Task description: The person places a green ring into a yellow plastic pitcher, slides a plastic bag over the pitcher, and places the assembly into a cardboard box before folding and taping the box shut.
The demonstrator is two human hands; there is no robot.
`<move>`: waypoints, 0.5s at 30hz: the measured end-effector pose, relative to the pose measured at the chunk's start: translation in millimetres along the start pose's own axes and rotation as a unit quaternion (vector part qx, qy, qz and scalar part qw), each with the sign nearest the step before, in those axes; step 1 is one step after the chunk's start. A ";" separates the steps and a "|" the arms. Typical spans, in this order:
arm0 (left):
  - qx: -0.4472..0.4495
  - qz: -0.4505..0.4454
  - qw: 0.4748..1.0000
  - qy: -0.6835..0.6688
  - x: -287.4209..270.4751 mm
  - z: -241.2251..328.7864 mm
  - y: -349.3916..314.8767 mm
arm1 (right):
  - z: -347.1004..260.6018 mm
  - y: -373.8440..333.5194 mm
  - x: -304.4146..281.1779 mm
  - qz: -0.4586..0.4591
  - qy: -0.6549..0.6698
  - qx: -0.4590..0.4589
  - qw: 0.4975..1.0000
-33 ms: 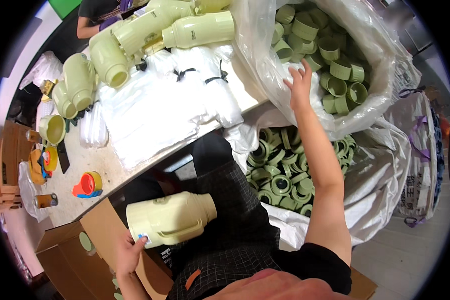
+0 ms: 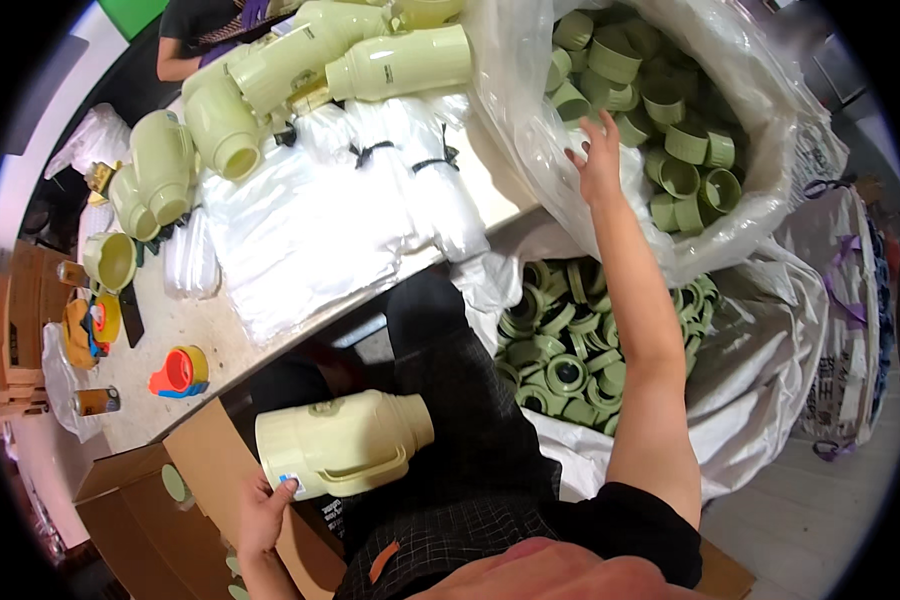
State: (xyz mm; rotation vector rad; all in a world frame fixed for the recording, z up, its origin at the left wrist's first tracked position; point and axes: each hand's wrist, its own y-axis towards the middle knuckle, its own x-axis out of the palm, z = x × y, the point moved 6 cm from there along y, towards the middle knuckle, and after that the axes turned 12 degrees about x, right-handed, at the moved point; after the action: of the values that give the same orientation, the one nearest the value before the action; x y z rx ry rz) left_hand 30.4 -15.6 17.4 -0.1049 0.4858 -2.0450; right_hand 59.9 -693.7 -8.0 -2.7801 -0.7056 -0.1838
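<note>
My left hand (image 2: 266, 505) grips the base end of a pale green thermos flask (image 2: 332, 443), thumb pressed by a small blue-and-white sticker. The flask lies on its side over my lap, its neck toward the right and its handle facing me. My right arm reaches up to the right. There my right hand (image 2: 598, 165), fingers apart and holding nothing, is at the near-left side of a clear plastic bag (image 2: 530, 120). Inside that bag are several green plastic rings (image 2: 685, 140). Below it, a white sack (image 2: 760, 370) holds darker green round lids (image 2: 567, 374).
On the table (image 2: 150, 350) lie several more flasks (image 2: 400, 62), stacked plastic sleeves (image 2: 300, 230) and tape dispensers (image 2: 182, 370). An open cardboard box (image 2: 135, 520) stands at lower left. Across the table, another person's arm (image 2: 177, 62) shows.
The whole view has shifted very slightly. My left hand still holds the flask, and the fingers of my right hand have barely moved.
</note>
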 end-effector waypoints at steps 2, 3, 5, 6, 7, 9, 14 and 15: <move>0.052 0.085 0.994 -0.044 10.4 8.8 5.9 | -6.6 64.7 25.3 -0.046 0.037 0.052 0.997; 0.070 0.124 0.988 -0.063 10.5 10.0 5.1 | 0.0 91.0 33.5 -0.060 0.040 0.063 0.995; 0.090 0.204 0.971 -0.086 -3.8 -1.0 9.9 | 18.9 114.2 51.5 -0.029 0.197 0.114 0.973; 0.102 0.230 0.962 -0.107 -4.8 4.3 18.4 | 24.3 119.0 53.9 -0.010 0.271 0.133 0.953; 0.108 0.267 0.949 -0.126 -9.2 9.3 18.5 | 35.7 115.7 53.9 0.009 0.326 0.101 0.940; 0.135 0.267 0.934 -0.195 -1.7 19.4 30.1 | 41.8 102.5 32.7 -0.009 0.348 0.039 0.937; 0.117 0.209 0.923 -0.300 28.8 -5.6 77.4 | 42.8 -88.4 -16.7 -0.168 0.208 0.143 0.953; 0.101 0.196 0.924 -0.313 38.2 -0.8 81.4 | 64.1 -135.5 0.0 -0.211 0.207 0.209 0.932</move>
State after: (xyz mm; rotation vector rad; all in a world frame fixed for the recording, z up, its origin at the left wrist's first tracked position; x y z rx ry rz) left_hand 77.6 -82.9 -19.2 -0.4799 -0.1032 -1.5418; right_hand -2.0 -560.7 -38.8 -2.0634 -1.0688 -0.6044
